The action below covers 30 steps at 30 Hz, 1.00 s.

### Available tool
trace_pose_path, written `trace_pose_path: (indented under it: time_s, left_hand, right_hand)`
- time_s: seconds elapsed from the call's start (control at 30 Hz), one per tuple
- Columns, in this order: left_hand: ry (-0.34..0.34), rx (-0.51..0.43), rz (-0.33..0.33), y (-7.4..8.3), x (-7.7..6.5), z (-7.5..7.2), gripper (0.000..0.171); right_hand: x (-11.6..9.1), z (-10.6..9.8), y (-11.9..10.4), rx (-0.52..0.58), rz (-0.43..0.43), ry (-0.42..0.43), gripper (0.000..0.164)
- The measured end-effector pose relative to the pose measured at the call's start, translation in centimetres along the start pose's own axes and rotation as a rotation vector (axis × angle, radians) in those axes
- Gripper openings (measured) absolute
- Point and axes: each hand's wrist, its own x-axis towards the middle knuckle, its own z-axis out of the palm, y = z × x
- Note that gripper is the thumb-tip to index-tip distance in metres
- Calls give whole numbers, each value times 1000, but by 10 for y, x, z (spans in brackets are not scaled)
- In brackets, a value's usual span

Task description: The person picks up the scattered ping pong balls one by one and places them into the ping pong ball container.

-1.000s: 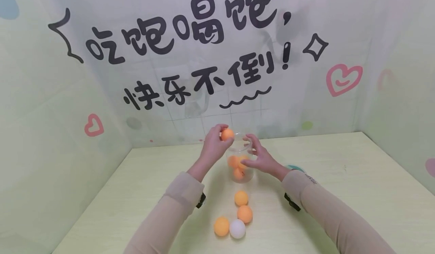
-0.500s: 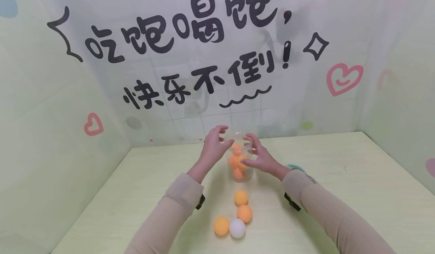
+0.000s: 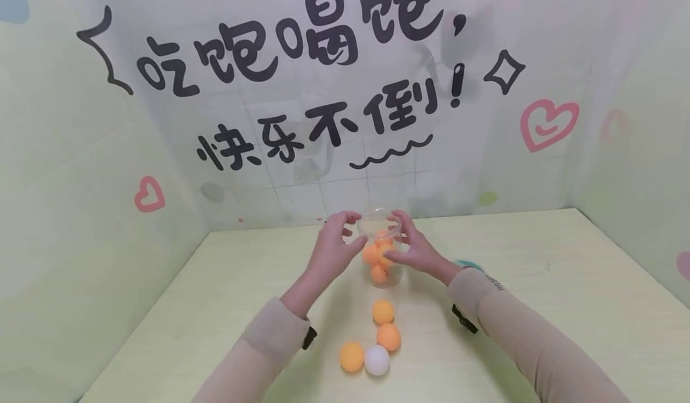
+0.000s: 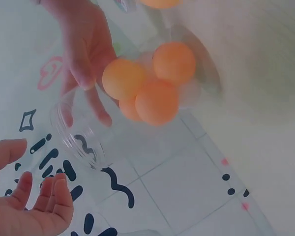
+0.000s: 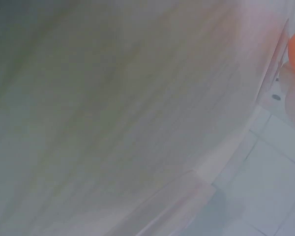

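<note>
A clear plastic jar (image 3: pixel 397 278) stands upright on the table, with several orange ping-pong balls (image 3: pixel 371 254) piled inside. My right hand (image 3: pixel 419 250) grips it from the right, thumb across the near side and fingers behind the rim. On the left, my left hand (image 3: pixel 330 252) is beside the mouth with fingers loosely bent and spread from the thumb, holding nothing. The left wrist view shows this hand (image 4: pixel 34 204) apart from the jar's rim (image 4: pixel 78 132). Nearer to me lie a white ball (image 3: pixel 377 360) and three orange balls (image 3: pixel 389 337) in a bent row.
A teal round thing (image 3: pixel 468 264) lies partly hidden behind the right forearm. The pale wooden table (image 3: pixel 560 307) meets walls draped in printed sheeting (image 3: pixel 302 205) at the back and sides. A black strap (image 3: pixel 465 319) shows at the right cuff.
The orange ball that the left hand pinched over the jar has been let go and now sits on the pile inside. The left hand has since dropped slightly down and left; the right keeps its grip.
</note>
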Motion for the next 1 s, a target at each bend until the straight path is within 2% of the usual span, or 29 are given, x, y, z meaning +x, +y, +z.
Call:
trace_pose_path:
  time_s: [0.1, 0.33, 0.43, 0.57, 0.7, 0.87, 1.0]
  left_hand:
    - [-74, 29, 26, 1, -11, 3, 31]
    - [-379, 104, 70, -10, -27, 18, 21]
    - [-498, 186, 92, -18, -30, 25, 23]
    - [-619, 287, 69, -28, -33, 32, 33]
    - [-665, 318, 63, -35, -34, 38, 30]
    - [-691, 303, 55, -38, -33, 42, 22]
    - [-688, 290, -8, -39, -33, 45, 20]
  right_hand:
    - [0, 0, 1, -4, -8, -1, 77]
    - [0, -1, 0, -13, -13, 5, 77]
    - [0, -1, -1, -10, -6, 4, 77]
    - [0, -1, -2, -8, 6, -4, 76]
    - [-1, -1, -3, -9, 11, -8, 76]
    - [-1, -1, -4, -2, 17, -9, 77]
    - [-1, -1, -4, 3, 28, -15, 77]
